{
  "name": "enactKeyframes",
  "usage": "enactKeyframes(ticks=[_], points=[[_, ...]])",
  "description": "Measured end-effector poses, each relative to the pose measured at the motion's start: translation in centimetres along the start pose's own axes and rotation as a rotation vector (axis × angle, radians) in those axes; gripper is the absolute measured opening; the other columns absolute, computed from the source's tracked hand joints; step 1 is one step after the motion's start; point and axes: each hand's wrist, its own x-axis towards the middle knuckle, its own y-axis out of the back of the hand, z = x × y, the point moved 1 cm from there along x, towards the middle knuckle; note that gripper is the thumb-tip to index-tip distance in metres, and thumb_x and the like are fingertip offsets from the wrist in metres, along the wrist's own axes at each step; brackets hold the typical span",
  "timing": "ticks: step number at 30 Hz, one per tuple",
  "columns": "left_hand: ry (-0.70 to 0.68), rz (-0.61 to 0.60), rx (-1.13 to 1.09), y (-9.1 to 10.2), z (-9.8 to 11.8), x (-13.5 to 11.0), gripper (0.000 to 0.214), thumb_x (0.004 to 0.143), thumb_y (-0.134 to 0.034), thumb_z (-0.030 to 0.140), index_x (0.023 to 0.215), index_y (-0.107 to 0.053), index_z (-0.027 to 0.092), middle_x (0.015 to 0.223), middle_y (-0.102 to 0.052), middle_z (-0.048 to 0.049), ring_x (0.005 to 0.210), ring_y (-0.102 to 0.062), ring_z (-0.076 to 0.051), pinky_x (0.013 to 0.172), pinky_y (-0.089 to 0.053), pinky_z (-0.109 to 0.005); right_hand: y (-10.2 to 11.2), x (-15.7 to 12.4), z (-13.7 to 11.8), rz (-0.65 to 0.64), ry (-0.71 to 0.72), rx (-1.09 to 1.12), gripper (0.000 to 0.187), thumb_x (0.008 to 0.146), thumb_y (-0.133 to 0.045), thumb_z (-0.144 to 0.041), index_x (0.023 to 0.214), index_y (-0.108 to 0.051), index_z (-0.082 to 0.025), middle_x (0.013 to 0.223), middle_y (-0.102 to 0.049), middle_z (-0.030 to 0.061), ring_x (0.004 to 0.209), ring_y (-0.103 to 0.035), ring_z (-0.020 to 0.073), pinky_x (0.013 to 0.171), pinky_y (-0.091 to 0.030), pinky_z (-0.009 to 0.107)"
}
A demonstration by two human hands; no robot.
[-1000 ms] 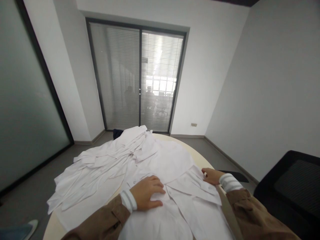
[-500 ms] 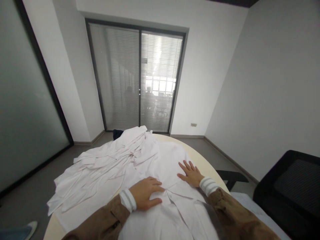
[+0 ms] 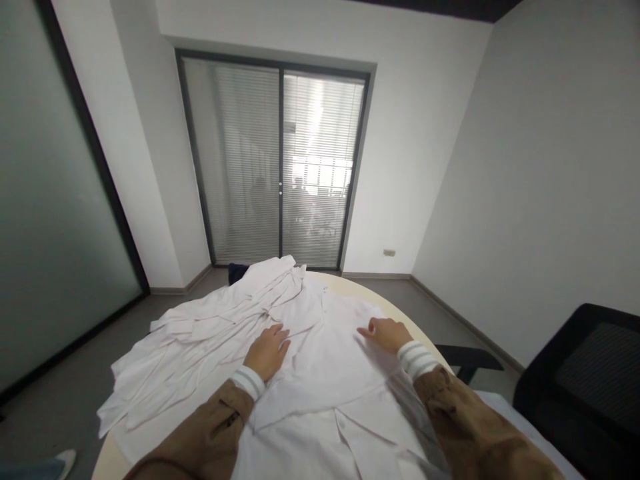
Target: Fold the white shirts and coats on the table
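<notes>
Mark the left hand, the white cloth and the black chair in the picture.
Left hand [image 3: 266,353]: head view, back of the hand.
White cloth [image 3: 327,360]: head view, a smooth stretch.
Black chair [image 3: 587,380]: head view, on the backrest.

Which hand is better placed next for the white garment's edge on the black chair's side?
Probably the right hand, near that edge of the white garment; the left hand is farther across, by the rumpled white cloth.
</notes>
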Motion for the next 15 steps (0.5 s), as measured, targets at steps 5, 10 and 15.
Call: enactKeyframes(ticks=[5,10,15], points=[[0.003,0.042,-0.018,-0.1,-0.3,0.1,0.041,0.092,-0.046,0.018,0.132,-0.058,0.019,0.125,-0.063,-0.0099,0.114,-0.057,-0.024,0.098,-0.045,-0.036,-0.9,4.1,1.9,0.235,-0.098,0.164,0.057,0.092,-0.051,-0.044,0.141,-0.043,-0.016,0.136,-0.054,0.0196,0.121,-0.054,0.031,0.098,-0.04,0.04],[-0.005,0.072,-0.031,-0.6,0.1,0.0,0.036,0.097,-0.043,0.027,0.126,-0.063,0.022,0.129,-0.061,-0.0095,0.115,-0.056,-0.025,0.1,-0.044,-0.041,-2.3,7.1,2.9,0.16,-0.16,0.269,0.067,0.092,-0.048,-0.047,0.149,-0.033,-0.015,0.138,-0.054,0.02,0.124,-0.054,0.0304,0.103,-0.039,0.041],[-0.151,0.008,-0.046,-0.6,0.9,-0.4,0.055,0.092,-0.051,0.05,0.144,-0.045,0.031,0.153,-0.039,-0.0087,0.138,-0.037,-0.033,0.111,-0.032,-0.055,-2.3,9.3,1.9,0.135,-0.185,0.313,0.057,0.091,-0.043,-0.055,0.136,-0.053,-0.021,0.128,-0.064,0.0151,0.118,-0.059,0.0286,0.098,-0.042,0.04]])
